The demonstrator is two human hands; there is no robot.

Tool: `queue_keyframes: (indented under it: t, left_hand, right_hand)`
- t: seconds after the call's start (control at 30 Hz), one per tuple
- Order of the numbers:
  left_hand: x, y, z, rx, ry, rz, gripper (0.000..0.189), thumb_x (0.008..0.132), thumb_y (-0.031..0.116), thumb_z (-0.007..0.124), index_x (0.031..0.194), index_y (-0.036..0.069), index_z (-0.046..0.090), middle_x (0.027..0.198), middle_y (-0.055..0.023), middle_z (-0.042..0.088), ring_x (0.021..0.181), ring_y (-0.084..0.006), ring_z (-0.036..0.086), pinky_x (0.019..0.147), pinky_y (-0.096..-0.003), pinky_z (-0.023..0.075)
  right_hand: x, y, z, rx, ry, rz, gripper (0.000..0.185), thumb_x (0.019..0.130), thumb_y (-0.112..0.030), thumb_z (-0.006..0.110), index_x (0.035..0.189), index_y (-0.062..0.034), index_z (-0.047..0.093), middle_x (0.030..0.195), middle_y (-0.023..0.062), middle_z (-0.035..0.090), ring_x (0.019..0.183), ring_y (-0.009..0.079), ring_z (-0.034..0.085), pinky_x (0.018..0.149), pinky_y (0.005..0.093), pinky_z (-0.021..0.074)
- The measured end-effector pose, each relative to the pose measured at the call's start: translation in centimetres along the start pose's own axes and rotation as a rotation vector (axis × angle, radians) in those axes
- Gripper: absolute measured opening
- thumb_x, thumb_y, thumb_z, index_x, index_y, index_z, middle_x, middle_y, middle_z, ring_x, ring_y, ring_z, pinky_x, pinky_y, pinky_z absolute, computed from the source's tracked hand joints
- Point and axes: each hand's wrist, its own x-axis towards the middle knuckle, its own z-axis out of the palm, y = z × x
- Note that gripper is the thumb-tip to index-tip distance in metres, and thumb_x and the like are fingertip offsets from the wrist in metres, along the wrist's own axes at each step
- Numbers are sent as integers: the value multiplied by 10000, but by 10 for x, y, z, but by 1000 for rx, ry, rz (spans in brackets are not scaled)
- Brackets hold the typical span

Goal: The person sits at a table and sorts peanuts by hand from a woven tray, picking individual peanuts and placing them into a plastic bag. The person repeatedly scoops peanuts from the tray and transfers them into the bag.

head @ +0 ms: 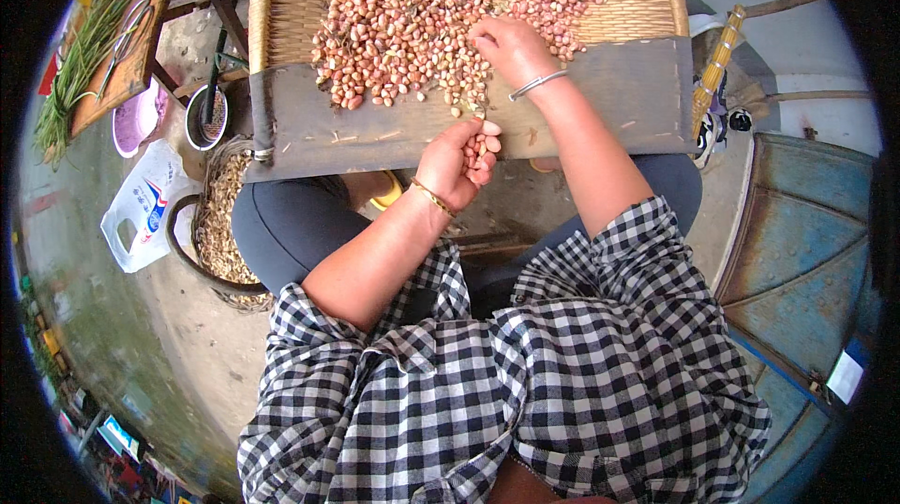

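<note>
A wide woven tray [295, 12] lies across my knees, its near part a flat grey-brown panel [598, 103]. On it spreads a heap of pinkish shelled peanuts [394, 33] with bits of debris among them. My left hand [460, 161], with a gold-coloured bracelet at the wrist, is curled around several peanuts just past the tray's near edge. My right hand [513, 50], wearing a silver-coloured bangle, rests at the heap's right side with fingers bent down onto the peanuts. Whether its fingertips pinch anything cannot be seen.
At the left, a basket of peanut shells [225, 223] stands beside my leg, near a white plastic bag [144, 208], a pink basin [137, 117] and a white bucket [207, 117]. Scissors [126, 33] and green stalks [81, 75] lie on a wooden bench. A straw broom [717, 68] is at the right.
</note>
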Motion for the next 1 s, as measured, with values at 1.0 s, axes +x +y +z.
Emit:
queue_keyframes:
  t: [1.0]
  left_hand:
    - [2,15,-1,-88,19,70,254,854,222,415,861,17,564,671,-41,570,525,-113,490,438,-215,375]
  right_hand:
    - [-36,-10,-39,1637,-386,433,191,858,-160,448,983,-19,483,553,-50,352,419,18,307,364,147,251]
